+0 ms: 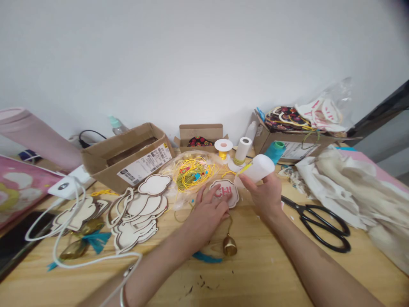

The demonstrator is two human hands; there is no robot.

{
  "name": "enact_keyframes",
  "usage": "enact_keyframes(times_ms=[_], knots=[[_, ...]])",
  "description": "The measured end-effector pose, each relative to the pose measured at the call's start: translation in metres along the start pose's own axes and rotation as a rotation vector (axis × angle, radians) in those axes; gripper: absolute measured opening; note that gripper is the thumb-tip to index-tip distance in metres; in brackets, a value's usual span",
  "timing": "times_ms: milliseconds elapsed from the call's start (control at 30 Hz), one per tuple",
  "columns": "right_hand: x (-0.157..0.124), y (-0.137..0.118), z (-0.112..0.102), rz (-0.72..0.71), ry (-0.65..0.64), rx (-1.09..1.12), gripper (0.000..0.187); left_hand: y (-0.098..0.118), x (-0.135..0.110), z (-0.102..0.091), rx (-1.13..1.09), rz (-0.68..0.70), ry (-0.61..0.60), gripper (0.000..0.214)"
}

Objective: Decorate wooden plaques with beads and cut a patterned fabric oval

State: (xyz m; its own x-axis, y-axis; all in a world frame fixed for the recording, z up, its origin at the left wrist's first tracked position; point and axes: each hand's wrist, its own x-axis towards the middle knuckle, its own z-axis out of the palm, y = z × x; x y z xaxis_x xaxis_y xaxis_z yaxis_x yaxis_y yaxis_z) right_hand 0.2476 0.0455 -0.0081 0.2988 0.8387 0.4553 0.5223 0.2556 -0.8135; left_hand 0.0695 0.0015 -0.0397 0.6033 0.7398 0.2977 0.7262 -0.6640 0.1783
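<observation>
A pale plaque with scalloped edges and pink "CHI" lettering (234,197) lies flat on the table. My left hand (209,207) rests on its left side, fingers spread and partly covering the letters. In my right hand (266,194) is a tilted white cylindrical bottle (260,168) with a yellow-green strip, its lower end just above the plaque's right edge. I cannot make out its tip. Below my left hand, a small brass bell (229,246) hangs from a cord on the tabletop. Beside it lies a blue tassel (207,257), partly hidden by my forearm.
Black-handled scissors (322,224) lie right of my right hand, near crumpled cloth (348,187). Cloud-shaped pieces (140,217) are stacked at left, with a white cable (96,263) nearby. Behind are a bag of yellow cords (194,172), thread spools (244,147) and cardboard boxes (128,160).
</observation>
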Motion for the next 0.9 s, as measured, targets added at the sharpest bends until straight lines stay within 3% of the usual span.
enact_keyframes(times_ms=[133, 233, 367, 600, 900], knots=[[0.001, 0.001, -0.001, 0.108, 0.020, 0.105, 0.035, 0.003, 0.002, -0.009, -0.052, -0.013, -0.007, 0.019], [0.003, -0.001, -0.003, 0.177, 0.167, 0.305, 0.034, 0.004, 0.007, -0.024, -0.177, -0.024, 0.031, 0.018], [0.008, -0.005, -0.005, 0.199, 0.304, 0.455, 0.032, -0.009, 0.027, -0.034, -0.383, -0.166, 0.123, 0.020], [0.015, -0.005, -0.010, 0.230, 0.379, 0.516, 0.033, -0.032, 0.076, -0.015, -0.398, -0.230, 0.052, 0.012], [0.017, 0.001, -0.014, 0.243, 0.354, 0.523, 0.036, -0.031, 0.072, -0.005, -0.272, -0.119, 0.041, 0.019]])
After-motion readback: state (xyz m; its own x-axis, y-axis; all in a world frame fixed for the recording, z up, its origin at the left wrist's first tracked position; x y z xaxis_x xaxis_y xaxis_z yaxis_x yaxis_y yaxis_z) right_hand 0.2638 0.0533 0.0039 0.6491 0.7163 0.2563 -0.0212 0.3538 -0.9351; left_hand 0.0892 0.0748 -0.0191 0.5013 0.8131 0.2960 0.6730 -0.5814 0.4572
